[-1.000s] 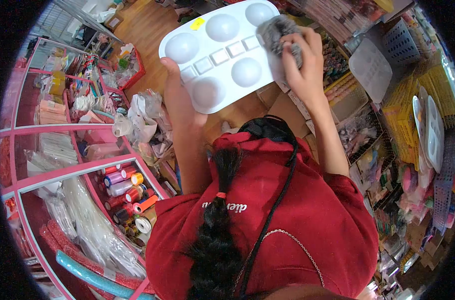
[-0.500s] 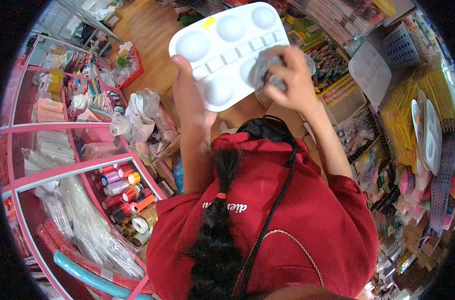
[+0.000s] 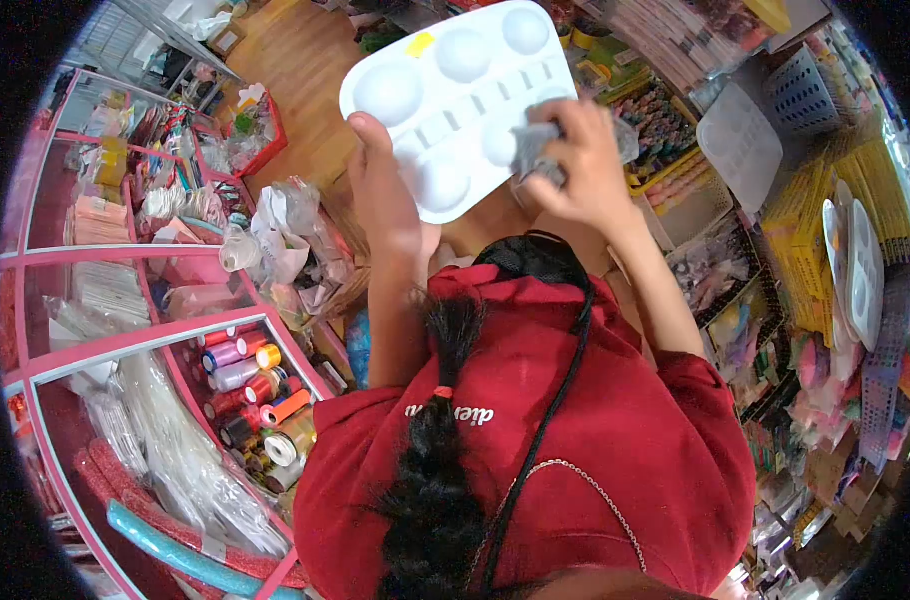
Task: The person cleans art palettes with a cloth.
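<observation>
A white plastic paint palette (image 3: 462,95) with round wells and a row of small slots is held up in front of me, a yellow sticker (image 3: 420,44) near its far edge. My left hand (image 3: 387,190) grips the palette's left side, thumb on the upper face and fingers hidden beneath. Bunched in my right hand (image 3: 587,165) is a grey cloth (image 3: 535,150), pressed at the palette's lower right wells. The fingers of that hand are slightly blurred.
Pink-framed shelves (image 3: 125,245) on the left hold ribbon spools (image 3: 237,375) and packets. More palettes (image 3: 740,145) lie at the right by a perforated basket (image 3: 803,92) and yellow-edged notebooks (image 3: 800,250). A red bin (image 3: 267,135) stands on the wooden floor (image 3: 300,60).
My right hand and the cloth have shifted slightly to the right and down across the palette. The palette has moved only a little in my left hand.
</observation>
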The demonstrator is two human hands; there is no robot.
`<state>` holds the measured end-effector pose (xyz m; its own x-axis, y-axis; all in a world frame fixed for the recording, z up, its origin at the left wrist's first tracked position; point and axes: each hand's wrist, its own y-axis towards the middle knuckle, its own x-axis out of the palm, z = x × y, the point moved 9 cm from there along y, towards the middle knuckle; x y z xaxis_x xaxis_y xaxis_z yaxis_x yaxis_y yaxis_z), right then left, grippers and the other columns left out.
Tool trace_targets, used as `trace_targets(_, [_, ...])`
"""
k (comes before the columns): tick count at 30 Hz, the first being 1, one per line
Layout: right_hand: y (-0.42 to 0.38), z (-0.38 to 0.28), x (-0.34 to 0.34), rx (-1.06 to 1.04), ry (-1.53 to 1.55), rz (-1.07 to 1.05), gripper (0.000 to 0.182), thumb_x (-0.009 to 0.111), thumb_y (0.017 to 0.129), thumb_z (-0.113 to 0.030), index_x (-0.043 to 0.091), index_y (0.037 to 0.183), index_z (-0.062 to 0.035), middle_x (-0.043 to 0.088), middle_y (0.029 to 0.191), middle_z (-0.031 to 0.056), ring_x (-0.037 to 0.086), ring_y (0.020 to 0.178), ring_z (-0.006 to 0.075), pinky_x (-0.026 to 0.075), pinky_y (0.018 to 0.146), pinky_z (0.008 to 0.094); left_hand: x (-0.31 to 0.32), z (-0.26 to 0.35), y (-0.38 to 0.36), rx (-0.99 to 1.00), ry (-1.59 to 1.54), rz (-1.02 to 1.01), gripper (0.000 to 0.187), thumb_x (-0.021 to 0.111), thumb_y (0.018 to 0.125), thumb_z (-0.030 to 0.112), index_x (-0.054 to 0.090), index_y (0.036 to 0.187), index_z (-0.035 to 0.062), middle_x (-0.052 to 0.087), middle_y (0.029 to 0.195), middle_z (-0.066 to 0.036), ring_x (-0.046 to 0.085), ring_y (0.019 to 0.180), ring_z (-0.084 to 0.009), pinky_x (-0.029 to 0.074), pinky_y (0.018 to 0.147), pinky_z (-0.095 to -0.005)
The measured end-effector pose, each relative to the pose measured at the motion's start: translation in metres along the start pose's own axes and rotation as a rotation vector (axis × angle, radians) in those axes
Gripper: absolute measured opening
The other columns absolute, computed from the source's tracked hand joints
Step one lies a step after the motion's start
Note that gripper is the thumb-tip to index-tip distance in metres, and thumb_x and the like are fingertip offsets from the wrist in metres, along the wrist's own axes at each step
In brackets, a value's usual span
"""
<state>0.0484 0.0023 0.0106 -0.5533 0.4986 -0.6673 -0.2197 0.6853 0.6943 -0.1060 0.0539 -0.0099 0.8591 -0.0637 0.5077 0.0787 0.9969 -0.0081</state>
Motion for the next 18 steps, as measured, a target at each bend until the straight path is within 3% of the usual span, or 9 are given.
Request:
trace_targets(5, [0.027, 0.003, -0.021, 0.101, -0.038, 0.158, 0.027, 0.059, 0.058, -0.029, 0.062, 0.065, -0.0033, 0.052, 0.092, 0.011, 0.046, 0.085, 0.0278, 0.036, 0.073, 0.0382, 0.013, -0.011, -0.003, 0.011, 0.023, -0.052, 0.06, 0.035, 0.091, 0.048, 0.038, 0.124, -0.0015, 0.051, 0.118, -0.014, 0.055, 0.104, -0.025, 0.046, 0.086, -0.0385])
trace_targets(10, [0.012, -0.041, 0.008, -0.071, 0.081, -0.093, 0.023, 0.062, 0.058, -0.03, 0.062, 0.063, -0.0074, 0.052, 0.097, 0.0064, 0.047, 0.092, 0.0242, 0.036, 0.078, 0.0378, 0.009, -0.009, 0.005, 0.019, 0.002, -0.06, 0.058, 0.03, 0.092, 0.047, 0.038, 0.124, -0.0008, 0.049, 0.121, -0.015, 0.053, 0.106, -0.0262, 0.045, 0.088, -0.0396])
trace_targets(13, [-0.006, -0.024, 0.012, -0.063, -0.02, -0.154, 0.022, 0.063, 0.058, -0.028, 0.062, 0.063, -0.0066, 0.052, 0.098, 0.0067, 0.047, 0.094, 0.024, 0.035, 0.079, 0.0382, 0.0, -0.003, 0.011, 0.036, -0.1, -0.011, 0.058, 0.03, 0.093, 0.047, 0.037, 0.124, -0.0017, 0.05, 0.119, -0.015, 0.054, 0.105, -0.0258, 0.045, 0.087, -0.0387])
trace_targets(18, [0.008, 0.005, -0.03, 0.109, 0.054, 0.202, 0.026, 0.068, 0.061, -0.02, 0.058, 0.074, -0.0004, 0.049, 0.098, 0.0185, 0.048, 0.091, 0.0336, 0.039, 0.078, 0.0414, 0.001, -0.01, 0.015, 0.031, -0.138, -0.001, 0.058, 0.032, 0.093, 0.046, 0.038, 0.122, -0.0031, 0.052, 0.115, -0.015, 0.056, 0.1, -0.0239, 0.048, 0.082, -0.0361])
